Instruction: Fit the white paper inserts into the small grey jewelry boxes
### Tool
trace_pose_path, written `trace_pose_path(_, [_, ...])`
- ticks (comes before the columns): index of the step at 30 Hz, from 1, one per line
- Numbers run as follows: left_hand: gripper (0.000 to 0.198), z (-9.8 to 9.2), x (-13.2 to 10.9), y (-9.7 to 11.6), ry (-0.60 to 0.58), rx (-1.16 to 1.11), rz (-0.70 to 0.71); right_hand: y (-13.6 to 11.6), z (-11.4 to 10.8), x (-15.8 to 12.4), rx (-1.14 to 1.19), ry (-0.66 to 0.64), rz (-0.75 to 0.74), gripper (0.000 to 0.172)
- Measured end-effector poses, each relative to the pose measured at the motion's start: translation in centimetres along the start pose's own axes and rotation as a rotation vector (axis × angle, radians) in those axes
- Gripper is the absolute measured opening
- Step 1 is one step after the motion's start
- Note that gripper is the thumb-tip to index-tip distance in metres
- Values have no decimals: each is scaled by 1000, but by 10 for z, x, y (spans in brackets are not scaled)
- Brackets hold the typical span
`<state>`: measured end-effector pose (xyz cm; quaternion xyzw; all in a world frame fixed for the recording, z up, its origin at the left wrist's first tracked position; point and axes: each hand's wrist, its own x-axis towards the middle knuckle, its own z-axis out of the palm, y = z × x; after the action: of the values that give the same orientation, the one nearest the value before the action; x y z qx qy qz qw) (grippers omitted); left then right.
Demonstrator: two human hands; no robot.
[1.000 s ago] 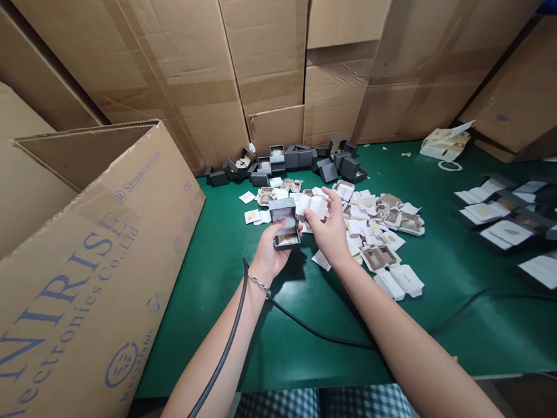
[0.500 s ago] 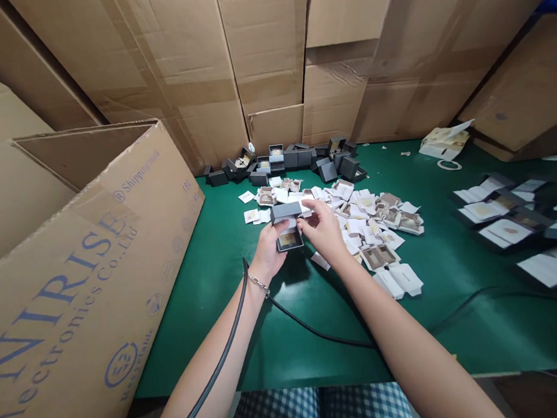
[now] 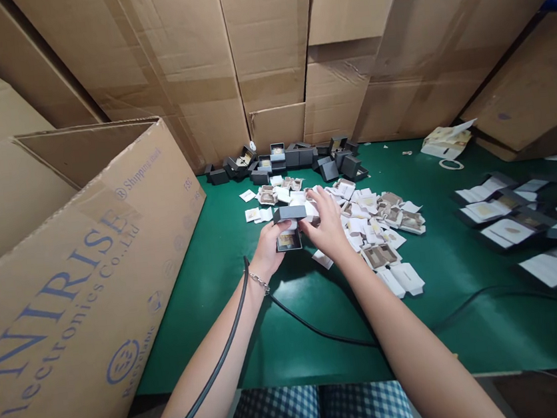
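My left hand (image 3: 268,245) grips a small dark grey hinged box (image 3: 289,214) from its left side, with the thumb across the opening. The lid stands raised, and inside the lower part lies something gold and dark that I cannot make out. Just to the right is my right hand (image 3: 328,227), its fingers apart and curved, with the thumb close to the box's right edge. Whether that thumb touches the box is unclear. Behind and to the right of both hands spreads a heap of white folded papers and small brown inserts (image 3: 379,258).
Several dark grey boxes (image 3: 300,158) stand along the table's back edge. At left is a large open carton (image 3: 152,203). Unfolded dark boxes with white papers (image 3: 507,230) lie at right. A black cable (image 3: 317,332) crosses the green table (image 3: 276,363) and my left arm.
My right hand has opened wider, its fingers lifting away from the box's right side. The box has tipped slightly in my left hand, which keeps hold of it.
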<state>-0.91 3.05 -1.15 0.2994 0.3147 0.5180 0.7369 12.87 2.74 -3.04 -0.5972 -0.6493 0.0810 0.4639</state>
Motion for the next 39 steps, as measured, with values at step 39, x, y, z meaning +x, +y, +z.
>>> trace_pose_path(39, [39,-10,5,5,-224,519,144,-8,-11,0,-180,-165,-3,45])
